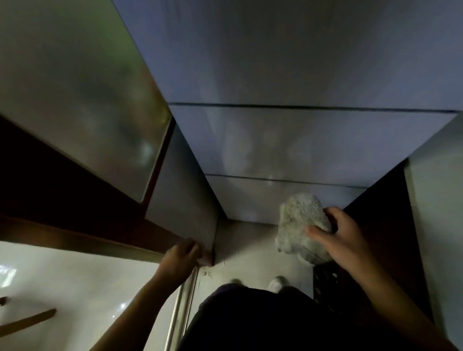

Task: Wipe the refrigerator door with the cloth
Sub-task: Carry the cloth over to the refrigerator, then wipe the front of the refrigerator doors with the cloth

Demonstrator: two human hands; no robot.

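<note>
The person stood close to the refrigerator door (298, 59), looking steeply down its blue-grey front, which two dark seams split into three sections.

Both bare forearms reached forward and down from the near edge. The right arm ran up the right side with the wrist bent slightly inward. The right hand (343, 235) gripped a crumpled pale cloth (300, 222), with the thumb laid across its near face and the fingers curled round its right side. The cloth was low down, in front of the bottom edge of the lowest door section and above the floor (244, 243). Motion blur hid whether it touched the door.

The left arm stretched diagonally from the lower left toward the refrigerator's grey side panel (180, 193). The left hand (182, 255) was at that panel's lower near corner with its knuckles up and its fingers bent against the edge. Whether it gripped the corner or only rested there could not be told.

Between the arms, dark clothing filled the near centre, and two pale shoes (277, 282) showed on the floor beyond it. A metal rail (182, 298) ran along the floor under the left wrist. A frosted pane (66, 91) in a dark frame stood to the far left.
</note>
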